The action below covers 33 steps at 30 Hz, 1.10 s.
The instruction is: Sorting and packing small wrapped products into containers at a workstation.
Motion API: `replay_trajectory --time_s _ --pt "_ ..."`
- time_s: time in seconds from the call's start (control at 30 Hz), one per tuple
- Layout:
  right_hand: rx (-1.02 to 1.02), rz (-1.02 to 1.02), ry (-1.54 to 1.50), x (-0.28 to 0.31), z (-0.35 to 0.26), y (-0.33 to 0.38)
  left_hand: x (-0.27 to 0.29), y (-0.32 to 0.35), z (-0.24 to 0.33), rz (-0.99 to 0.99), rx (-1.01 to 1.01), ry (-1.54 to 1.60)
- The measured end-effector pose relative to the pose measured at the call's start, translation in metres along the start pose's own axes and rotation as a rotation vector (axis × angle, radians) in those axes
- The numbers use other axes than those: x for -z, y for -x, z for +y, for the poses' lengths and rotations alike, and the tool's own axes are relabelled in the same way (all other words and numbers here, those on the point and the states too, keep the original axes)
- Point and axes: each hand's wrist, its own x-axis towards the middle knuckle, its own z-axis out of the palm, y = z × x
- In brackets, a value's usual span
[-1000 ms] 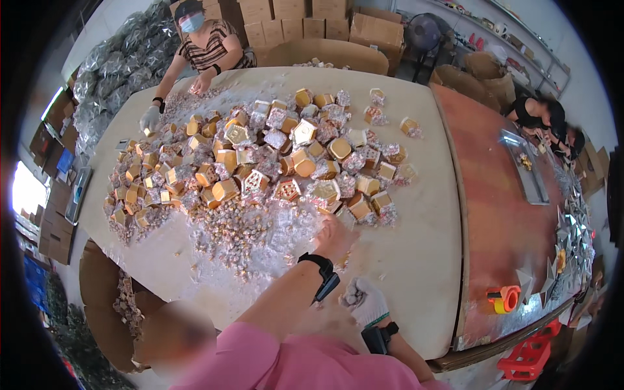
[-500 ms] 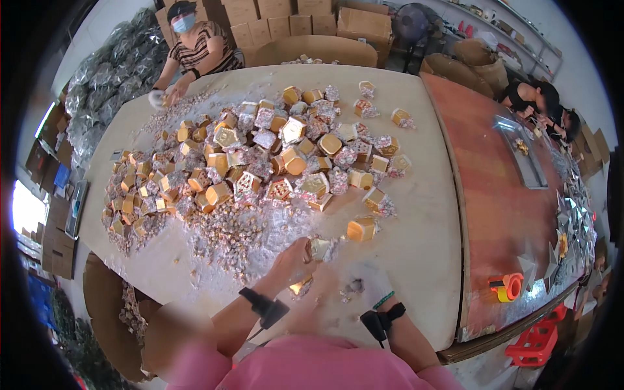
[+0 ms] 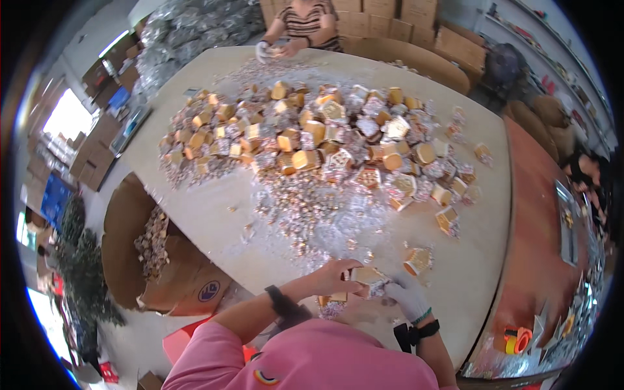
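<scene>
My bare left hand [image 3: 330, 279] pinches one side of a small house-shaped ornament [image 3: 370, 277] crusted with pink and white bits. On its other side, my right hand [image 3: 409, 300], in a white glove, has its fingers closed against it. Just below my left hand lies another ornament [image 3: 334, 305] with a gold face. A gold-sided ornament [image 3: 418, 260] rests on the table beyond my right hand. Past my hands spreads a large heap of similar ornaments [image 3: 305, 159], gold and glittery. Loose small beads or crumbs [image 3: 305, 218] lie between the heap and me.
An open cardboard box [image 3: 175, 279] holding small bits stands by the table's left edge. Across the pale table [image 3: 214, 221], another person [image 3: 305, 29] works with a gloved hand. A reddish table [image 3: 543, 227] adjoins on the right, with an orange tape dispenser [image 3: 517, 339].
My right hand has come in to the ornament that my left hand was holding, and both hands now hold it. The view has swung left, bringing the cardboard box further into sight.
</scene>
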Motion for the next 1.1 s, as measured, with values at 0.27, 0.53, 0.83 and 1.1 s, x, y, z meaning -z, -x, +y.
replay_trajectory --time_s 0.27,0.53,0.83,1.1 --pt "-0.196 -0.193 0.039 -0.013 -0.036 0.016 0.015 0.009 -0.018 -0.149 0.029 0.219" --pt "0.052 -0.299 -0.752 -0.044 -0.024 -0.003 0.004 0.018 -0.037 -0.105 0.028 0.924" --pt "0.083 -0.106 -0.678 -0.081 0.024 -0.039 0.067 0.101 -0.143 0.617 -0.006 1.606" --pt "0.000 0.143 -0.262 -0.085 0.048 -0.053 0.247 0.304 -0.160 1.864 0.232 0.714"
